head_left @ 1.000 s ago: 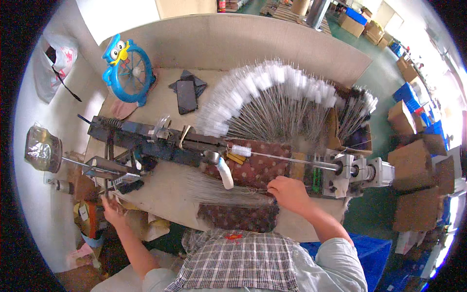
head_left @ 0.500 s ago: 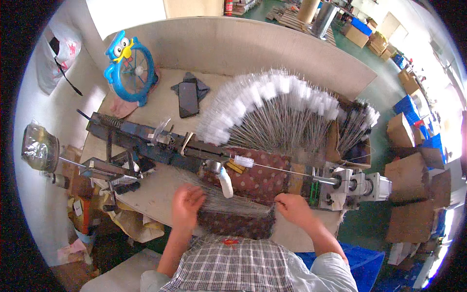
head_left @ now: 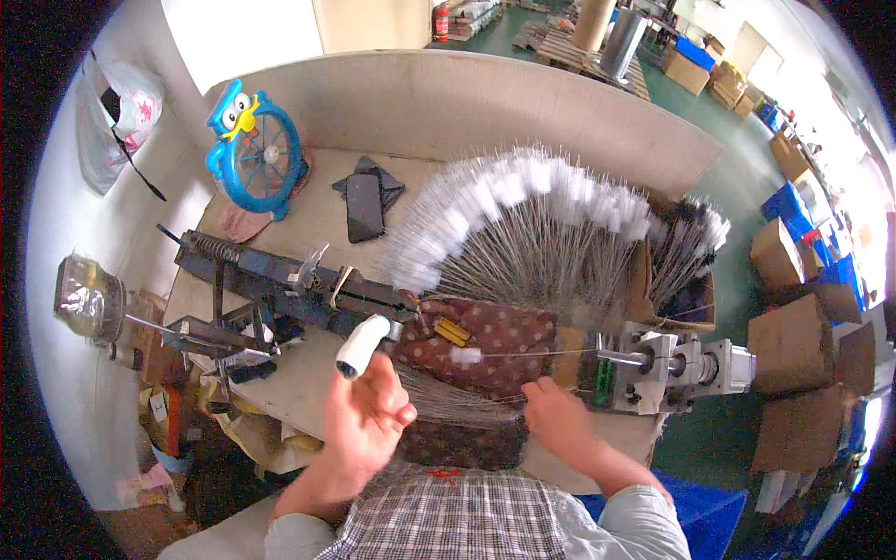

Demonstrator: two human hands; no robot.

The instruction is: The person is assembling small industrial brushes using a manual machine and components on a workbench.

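My left hand [head_left: 367, 411] is raised just below the white sleeve of the lever handle [head_left: 362, 343]. Its fingers are loosely curled and apart, with nothing seen in them; contact with the sleeve is unclear. My right hand [head_left: 560, 420] pinches at the right end of a bundle of thin metal wires [head_left: 448, 397], which lies across a brown dotted cloth [head_left: 509, 331]. Above the bundle, a small white bristle brush [head_left: 466, 356] sits on a wire stem running right to the motor-driven spindle [head_left: 625, 357]. The brush's left end is apart from the dark clamp bar [head_left: 364, 294].
A large fan of white wire brushes [head_left: 523, 215] stands behind the cloth, beside a cardboard box [head_left: 686, 303] of darker brushes. Yellow pieces [head_left: 452, 331] lie on the cloth. A phone [head_left: 365, 207] and a blue cartoon fan [head_left: 257, 154] stand farther back. Cartons [head_left: 793, 345] are stacked right.
The lever handle has swung left, and my left hand has risen beside it. The brush has come away from the clamp bar and sits lower. My right hand stays near the wire ends.
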